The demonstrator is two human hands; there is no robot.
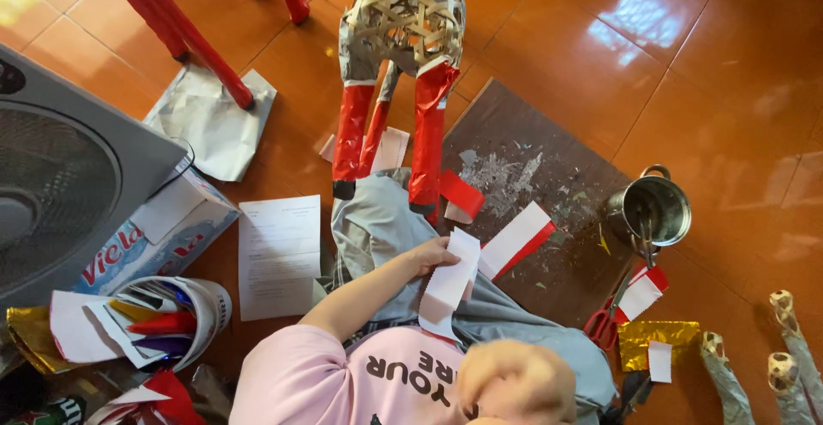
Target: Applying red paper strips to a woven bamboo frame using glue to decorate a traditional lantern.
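The left hand (433,256) pinches the upper edge of a white paper strip (449,286), which hangs limp below the grip over the lap. It looks light, floppy and tearable, best held by its edges. The right hand (514,382) is blurred; I cannot tell its grip.

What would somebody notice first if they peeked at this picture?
Probably the woven bamboo animal frame standing at the top middle, its legs wrapped in shiny red paper. Just below it, one hand holds a white paper strip over a lap in grey trousers. To the right, a small metal pot sits at the edge of a dark board, with red scissors lying near it.
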